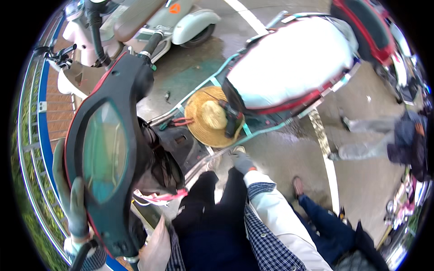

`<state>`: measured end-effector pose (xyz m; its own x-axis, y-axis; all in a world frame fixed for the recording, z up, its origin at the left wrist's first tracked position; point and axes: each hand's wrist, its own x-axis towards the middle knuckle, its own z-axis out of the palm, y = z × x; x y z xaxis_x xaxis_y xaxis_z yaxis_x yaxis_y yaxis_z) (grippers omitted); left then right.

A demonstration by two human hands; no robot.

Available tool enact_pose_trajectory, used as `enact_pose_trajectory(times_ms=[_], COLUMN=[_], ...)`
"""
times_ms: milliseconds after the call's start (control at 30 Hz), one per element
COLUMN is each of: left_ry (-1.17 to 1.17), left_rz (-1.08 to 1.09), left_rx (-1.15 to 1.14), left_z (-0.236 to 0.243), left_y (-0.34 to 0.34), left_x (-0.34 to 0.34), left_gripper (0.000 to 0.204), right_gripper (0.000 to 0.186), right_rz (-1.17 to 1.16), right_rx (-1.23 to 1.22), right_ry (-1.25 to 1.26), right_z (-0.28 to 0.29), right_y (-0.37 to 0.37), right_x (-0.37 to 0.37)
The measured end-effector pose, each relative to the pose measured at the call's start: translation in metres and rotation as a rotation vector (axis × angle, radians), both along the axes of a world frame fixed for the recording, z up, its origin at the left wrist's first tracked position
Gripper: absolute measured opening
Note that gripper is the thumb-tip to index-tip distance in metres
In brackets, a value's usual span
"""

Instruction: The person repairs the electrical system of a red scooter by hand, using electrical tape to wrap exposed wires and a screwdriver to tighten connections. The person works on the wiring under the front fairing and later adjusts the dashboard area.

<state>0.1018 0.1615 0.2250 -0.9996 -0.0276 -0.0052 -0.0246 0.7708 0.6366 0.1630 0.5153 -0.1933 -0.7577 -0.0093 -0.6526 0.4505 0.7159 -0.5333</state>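
Note:
My gloved left hand (pixel 76 212) grips the left edge of the scooter's dark green handlebar cover (pixel 105 223). Its thumb lies on the front side and its fingers reach round behind the rim. A clear window covers the instrument panel (pixel 105 149). In a grey glove, my right hand (pixel 243 163) hangs low near my knee, just below a straw hat (pixel 199 110); its fingers are too small and indistinct to read. On the hat rests a black power drill (pixel 232 119). Red-handled pliers (pixel 182 121) lie at the hat's left brim, over the footboard (pixel 178 142).
A large white-covered seat or load (pixel 294 63) sits inside the scooter's light blue metal frame (pixel 266 128). Another scooter (pixel 194 27) stands behind, and a red-and-black one (pixel 368 31) at far right. One person (pixel 384 135) stands at right, another person's legs (pixel 316 221) nearer me. Railings (pixel 34 167) run along the left.

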Motion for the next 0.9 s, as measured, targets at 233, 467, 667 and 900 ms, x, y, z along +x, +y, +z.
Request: enact_pose_trajectory(times_ms=[233, 467, 667, 900], left_ry=[-0.181, -0.246, -0.244, -0.154], left_rz=[0.156, 0.238, 0.258, 0.168], left_rx=[-0.144, -0.207, -0.167, -0.104], left_z=[0.003, -0.006, 0.005, 0.015], left_y=[0.03, 0.044, 0.035, 0.03], left_x=[-0.029, -0.064, -0.058, -0.036], left_gripper=[0.077, 0.077, 0.077, 0.078], right_gripper=[0.058, 0.066, 0.021, 0.053], right_rz=[0.354, 0.211, -0.522, -0.205], right_rx=[-0.255, -0.383, -1.025, -0.799], right_ry=[0.225, -0.306, -0.112, 0.174], right_z=[-0.15, -0.219, -0.189, -0.112], right_y=[-0.241, -0.328, -0.308, -0.163], right_x=[-0.15, -0.221, -0.173, -0.062])
